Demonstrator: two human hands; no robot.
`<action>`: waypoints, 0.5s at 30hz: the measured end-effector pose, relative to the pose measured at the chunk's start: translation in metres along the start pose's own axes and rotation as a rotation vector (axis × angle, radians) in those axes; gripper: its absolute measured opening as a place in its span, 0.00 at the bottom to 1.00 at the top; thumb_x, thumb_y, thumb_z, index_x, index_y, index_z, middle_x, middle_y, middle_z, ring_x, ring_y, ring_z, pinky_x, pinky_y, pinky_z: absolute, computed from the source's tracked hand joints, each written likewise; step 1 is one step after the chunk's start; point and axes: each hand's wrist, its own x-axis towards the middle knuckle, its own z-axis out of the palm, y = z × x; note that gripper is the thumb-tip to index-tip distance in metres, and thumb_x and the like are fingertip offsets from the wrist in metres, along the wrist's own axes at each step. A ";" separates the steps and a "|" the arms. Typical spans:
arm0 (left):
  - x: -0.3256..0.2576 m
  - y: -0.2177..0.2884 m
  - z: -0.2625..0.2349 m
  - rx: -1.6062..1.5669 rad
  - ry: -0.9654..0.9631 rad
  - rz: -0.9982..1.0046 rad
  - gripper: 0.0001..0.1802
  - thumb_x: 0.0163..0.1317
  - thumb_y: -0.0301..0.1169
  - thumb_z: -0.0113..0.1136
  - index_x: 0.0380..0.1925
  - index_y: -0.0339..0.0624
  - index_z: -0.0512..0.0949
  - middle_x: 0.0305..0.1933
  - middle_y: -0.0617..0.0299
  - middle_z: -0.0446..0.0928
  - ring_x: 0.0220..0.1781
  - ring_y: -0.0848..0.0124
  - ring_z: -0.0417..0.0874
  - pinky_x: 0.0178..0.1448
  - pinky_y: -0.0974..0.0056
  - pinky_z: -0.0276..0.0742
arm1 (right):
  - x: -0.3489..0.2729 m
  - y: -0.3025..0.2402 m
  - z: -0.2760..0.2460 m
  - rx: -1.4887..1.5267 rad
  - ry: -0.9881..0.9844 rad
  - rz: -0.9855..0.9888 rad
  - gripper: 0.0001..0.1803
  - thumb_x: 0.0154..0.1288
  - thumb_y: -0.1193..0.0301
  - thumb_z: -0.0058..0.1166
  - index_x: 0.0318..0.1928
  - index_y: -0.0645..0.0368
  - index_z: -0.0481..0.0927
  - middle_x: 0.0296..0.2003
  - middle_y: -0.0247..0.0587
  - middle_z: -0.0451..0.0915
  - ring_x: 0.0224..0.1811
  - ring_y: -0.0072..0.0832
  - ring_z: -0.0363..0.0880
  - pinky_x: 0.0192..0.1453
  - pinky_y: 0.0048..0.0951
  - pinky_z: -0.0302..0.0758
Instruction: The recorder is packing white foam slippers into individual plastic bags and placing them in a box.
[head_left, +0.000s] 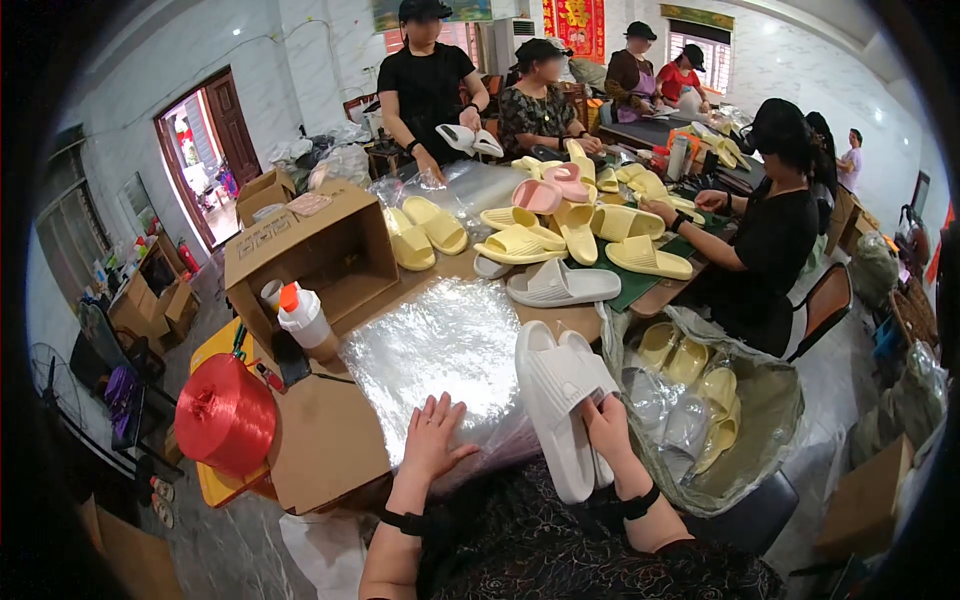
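My right hand is closed round a pair of light grey slippers, held soles together and upright over the table's near edge. My left hand lies with fingers spread on a shiny stack of clear plastic bags. Another grey slipper rests just beyond the stack. Behind it lie several yellow slippers and a pink pair. An open green sack to my right holds yellow and grey slippers, some in clear bags.
On the left stand an open cardboard box, a white bottle with an orange cap and a large red twine roll. A standing co-worker across the table holds white slippers. Another co-worker sits at the right beside yellow slippers.
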 end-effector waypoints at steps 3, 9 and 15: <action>0.007 -0.004 0.003 0.000 0.018 -0.019 0.47 0.56 0.62 0.64 0.71 0.53 0.66 0.78 0.51 0.57 0.80 0.50 0.54 0.80 0.44 0.48 | 0.001 -0.003 0.001 -0.019 -0.022 0.043 0.13 0.71 0.69 0.56 0.41 0.72 0.79 0.25 0.41 0.79 0.28 0.23 0.72 0.34 0.32 0.71; 0.014 0.000 0.000 -0.012 0.022 -0.051 0.53 0.49 0.67 0.66 0.72 0.52 0.65 0.79 0.47 0.56 0.80 0.47 0.52 0.80 0.43 0.47 | -0.001 0.004 0.007 -0.119 -0.009 -0.117 0.14 0.71 0.69 0.56 0.46 0.71 0.79 0.28 0.47 0.82 0.30 0.26 0.74 0.37 0.35 0.74; 0.006 0.010 -0.004 0.005 0.023 0.008 0.59 0.42 0.70 0.69 0.73 0.58 0.63 0.78 0.35 0.50 0.80 0.37 0.47 0.79 0.36 0.41 | -0.004 0.003 0.009 -0.118 -0.034 -0.116 0.15 0.70 0.68 0.57 0.45 0.71 0.80 0.29 0.48 0.82 0.30 0.26 0.75 0.38 0.34 0.74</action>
